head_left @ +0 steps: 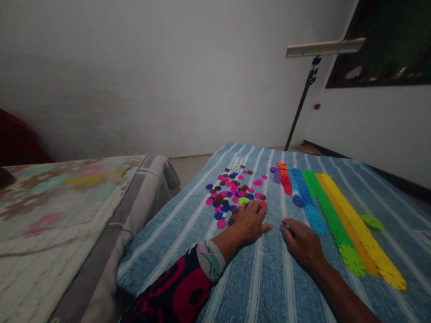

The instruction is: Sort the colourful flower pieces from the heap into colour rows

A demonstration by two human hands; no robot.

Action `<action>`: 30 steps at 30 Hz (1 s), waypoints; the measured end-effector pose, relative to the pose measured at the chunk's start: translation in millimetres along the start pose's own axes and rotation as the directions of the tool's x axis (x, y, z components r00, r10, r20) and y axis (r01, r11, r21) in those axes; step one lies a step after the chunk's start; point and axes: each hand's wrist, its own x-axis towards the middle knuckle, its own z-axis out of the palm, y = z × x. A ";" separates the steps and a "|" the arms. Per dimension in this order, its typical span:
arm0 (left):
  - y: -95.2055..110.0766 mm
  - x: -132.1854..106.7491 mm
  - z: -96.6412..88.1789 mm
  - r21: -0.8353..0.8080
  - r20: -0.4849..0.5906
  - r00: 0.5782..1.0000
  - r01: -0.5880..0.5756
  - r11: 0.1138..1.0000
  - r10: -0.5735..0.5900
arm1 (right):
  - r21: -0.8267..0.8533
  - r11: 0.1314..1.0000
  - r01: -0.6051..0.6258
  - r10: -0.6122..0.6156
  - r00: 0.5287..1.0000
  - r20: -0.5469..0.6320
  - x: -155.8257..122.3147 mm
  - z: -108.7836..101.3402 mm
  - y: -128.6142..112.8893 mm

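My left hand (249, 221) rests palm down on a blue striped cloth (269, 278), its fingers spread over the near edge of a loose pile of small pink, dark blue and brown discs (232, 190). My right hand (301, 242) lies just to the right, fingers curled, with a small dark piece (287, 227) at its fingertips. Beyond it lie joined coloured rows: a yellow row (363, 233), an orange row (350, 226), a green row (332, 215), a blue row (308, 204) and short red (286, 183) and purple (277, 175) rows.
A single green disc (371, 221) lies right of the yellow row. A mattress with a faded pattern (60, 211) sits to the left. A dark stand with a light bar (313, 72) rises by the white wall behind the cloth.
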 end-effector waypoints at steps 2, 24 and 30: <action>0.9 -0.4 1.1 0.000 -0.010 1.000 -0.004 1.000 0.004 | 0.011 1.000 -0.010 0.010 1.000 -0.001 -0.3 -0.6 -0.7; -3.8 -0.2 5.9 -0.059 -0.026 1.000 -0.002 0.998 0.000 | 0.090 0.996 -0.015 0.014 1.000 0.004 -8.0 -3.0 0.6; -8.1 -0.8 3.5 -0.054 -0.007 0.999 0.051 0.997 -0.052 | 0.112 0.991 0.075 -0.072 0.997 -0.028 -14.4 -1.0 3.6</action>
